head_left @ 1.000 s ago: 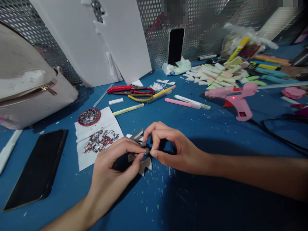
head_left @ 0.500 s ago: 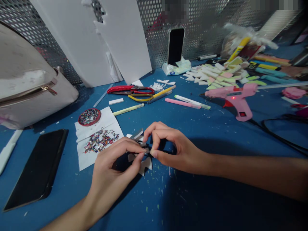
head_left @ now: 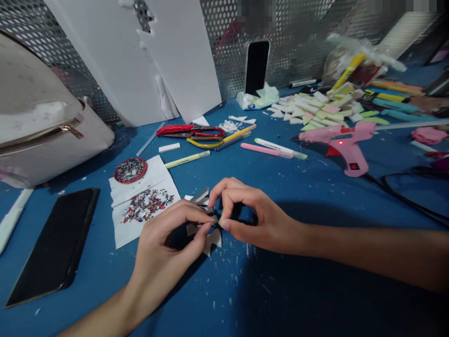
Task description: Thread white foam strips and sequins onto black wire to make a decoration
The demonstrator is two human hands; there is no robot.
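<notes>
Pinching a small pale piece (head_left: pixel 214 219) between thumb and forefinger, the left hand (head_left: pixel 151 250) works close beside the right hand (head_left: pixel 271 224), whose thumb and forefinger press together at the tips, on what I cannot tell. The piece sits at the left fingertips, just above a white scrap (head_left: pixel 213 240). Multicoloured beads (head_left: pixel 145 206) lie on creased white paper (head_left: pixel 123 235) near the left hand; a pink glue gun (head_left: pixel 358 145) rests well to the right

And here's a blue desk (head_left: pixel 196 299), perforated metal panel (head_left: pixel 294 51) rising behind, light dim, shadow (head_left: pixel 298 290) darkening the near right!
</notes>
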